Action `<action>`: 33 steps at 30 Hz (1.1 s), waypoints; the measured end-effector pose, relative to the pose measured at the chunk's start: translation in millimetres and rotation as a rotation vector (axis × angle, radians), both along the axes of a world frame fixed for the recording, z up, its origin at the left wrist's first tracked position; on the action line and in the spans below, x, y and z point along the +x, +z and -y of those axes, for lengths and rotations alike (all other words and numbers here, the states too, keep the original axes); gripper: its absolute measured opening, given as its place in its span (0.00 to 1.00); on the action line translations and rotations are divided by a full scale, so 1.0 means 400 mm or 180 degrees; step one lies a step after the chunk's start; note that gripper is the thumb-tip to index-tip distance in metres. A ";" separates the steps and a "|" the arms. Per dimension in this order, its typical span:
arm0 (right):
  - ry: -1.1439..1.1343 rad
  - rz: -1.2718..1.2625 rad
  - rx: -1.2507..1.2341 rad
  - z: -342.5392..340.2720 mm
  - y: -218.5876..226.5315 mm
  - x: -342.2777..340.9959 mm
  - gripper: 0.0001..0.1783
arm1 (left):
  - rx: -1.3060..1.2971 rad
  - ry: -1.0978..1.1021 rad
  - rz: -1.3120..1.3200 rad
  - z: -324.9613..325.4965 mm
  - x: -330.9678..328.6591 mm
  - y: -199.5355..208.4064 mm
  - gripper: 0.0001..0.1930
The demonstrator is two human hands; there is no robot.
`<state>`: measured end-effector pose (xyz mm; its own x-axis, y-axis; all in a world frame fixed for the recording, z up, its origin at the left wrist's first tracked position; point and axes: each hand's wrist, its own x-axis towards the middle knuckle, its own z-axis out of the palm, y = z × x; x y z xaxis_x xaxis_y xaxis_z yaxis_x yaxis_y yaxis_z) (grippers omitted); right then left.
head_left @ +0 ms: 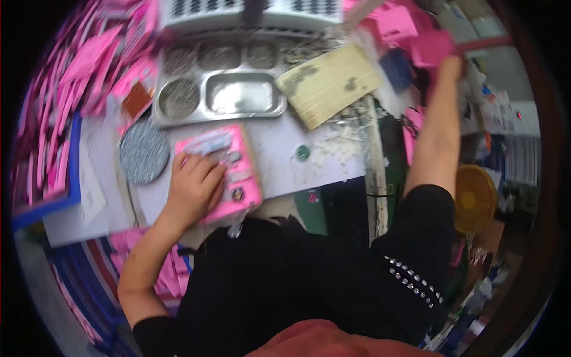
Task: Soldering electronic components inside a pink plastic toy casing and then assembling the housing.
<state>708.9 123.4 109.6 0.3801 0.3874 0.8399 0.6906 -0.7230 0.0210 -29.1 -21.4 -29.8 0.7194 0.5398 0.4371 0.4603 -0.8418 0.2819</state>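
Note:
My left hand [193, 184] rests on a pink plastic panel [247, 205] on the white worktop, its fingers curled over the left part. Pale grey strips and a small round metal part [238, 194] sit on the panel. Far out to the right, my outstretched arm ends in my right hand [453, 66], which is smeared by motion. It is at a pink plastic piece [431, 49]; whether the fingers grip it cannot be made out. Behind the panel lies a steel compartment tray [279, 107] with small metal parts in several wells.
A round grey dish [144, 152] stands left of the panel. A yellowish board [330, 83] leans over the tray's right side. White bits [339, 149] and a green disc [303, 153] lie nearby. Pink pieces [89, 59] pile up left; an orange fan [476, 199] stands right.

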 end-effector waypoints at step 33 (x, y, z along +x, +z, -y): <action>0.5594 -0.0776 -0.0110 0.367 -0.290 -1.207 0.25 | -0.5143 -0.0963 0.4818 -0.022 -0.036 0.115 0.40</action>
